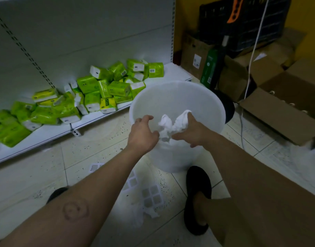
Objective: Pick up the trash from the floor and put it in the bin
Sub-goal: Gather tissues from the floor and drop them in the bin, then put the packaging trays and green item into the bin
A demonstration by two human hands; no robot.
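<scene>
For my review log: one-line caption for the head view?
Both hands, left hand and right hand, over white bin, right gripping crumpled tissue.

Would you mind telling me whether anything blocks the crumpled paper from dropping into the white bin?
Nothing visible does. The crumpled white paper, gripped by the right hand, hangs over the open mouth of the white bin. The left hand is beside it, fingers open, not beneath.

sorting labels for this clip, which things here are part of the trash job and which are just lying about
Part of the job: crumpled paper, white bin, right hand, left hand, white plastic scraps on the floor.

Just lying about: green tissue packs, cardboard boxes, black crate.
</scene>
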